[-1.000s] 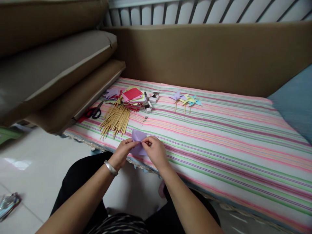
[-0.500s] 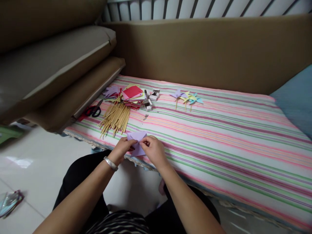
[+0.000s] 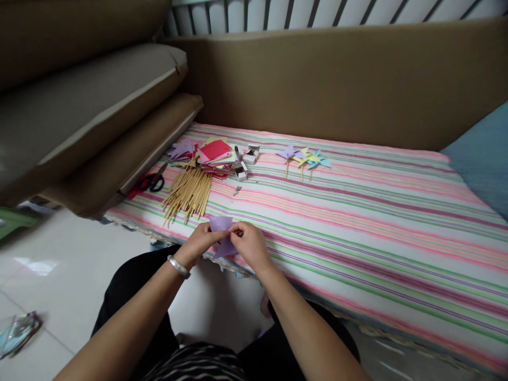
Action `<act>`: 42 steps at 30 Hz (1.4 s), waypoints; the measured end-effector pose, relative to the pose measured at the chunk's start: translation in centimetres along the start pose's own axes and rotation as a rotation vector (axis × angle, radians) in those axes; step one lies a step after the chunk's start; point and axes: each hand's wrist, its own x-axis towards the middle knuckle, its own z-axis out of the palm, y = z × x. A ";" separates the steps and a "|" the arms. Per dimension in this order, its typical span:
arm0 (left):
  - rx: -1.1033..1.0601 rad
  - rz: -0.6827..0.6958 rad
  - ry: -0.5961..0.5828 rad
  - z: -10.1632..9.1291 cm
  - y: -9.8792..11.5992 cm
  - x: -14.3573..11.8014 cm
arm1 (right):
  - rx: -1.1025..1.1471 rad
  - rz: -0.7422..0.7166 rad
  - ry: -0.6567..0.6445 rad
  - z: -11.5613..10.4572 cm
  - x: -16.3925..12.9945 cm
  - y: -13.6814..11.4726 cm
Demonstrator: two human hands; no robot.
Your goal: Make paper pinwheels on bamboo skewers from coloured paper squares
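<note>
A purple sheet of paper (image 3: 221,223) is held between my two hands over the near edge of the striped cloth. My left hand (image 3: 201,242) is closed on its left side, the thumb lying across the paper. My right hand (image 3: 250,243) pinches at the paper's right side, thumb and forefinger together near the middle. Whether a small pin is between those fingertips, I cannot tell. Just beyond the paper lies a loose pile of thin wooden sticks (image 3: 188,191). A few tiny metal pieces (image 3: 237,190) rest on the cloth behind my hands.
Black-handled scissors (image 3: 153,181) lie left of the sticks. Stacked coloured paper squares (image 3: 215,151) and small open white boxes (image 3: 250,156) are farther back. Several paper pinwheels (image 3: 304,155) lie on the striped cloth (image 3: 357,222). Brown cushions (image 3: 99,106) are stacked at left.
The purple paper has changed shape: its right part is drawn in toward the middle and it looks narrower. My left thumb has moved right, closer to my right fingertips.
</note>
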 end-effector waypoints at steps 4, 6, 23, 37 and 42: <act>0.012 0.014 0.042 -0.3 -0.7 0.6 | 0.062 0.006 -0.003 0.2 0.2 -0.1; -0.011 0.009 0.055 -0.6 -0.9 0.9 | 0.166 0.038 0.053 -0.3 0.5 0.1; -0.061 0.031 0.005 -0.5 -1.4 1.2 | 1.021 0.519 -0.149 0.2 0.4 -0.6; -0.482 -0.071 0.054 0.8 -1.6 0.7 | 1.117 0.437 -0.017 0.6 0.5 -0.9; -0.431 -0.088 0.186 0.0 -1.3 1.1 | 0.693 0.253 0.118 -0.4 0.2 0.2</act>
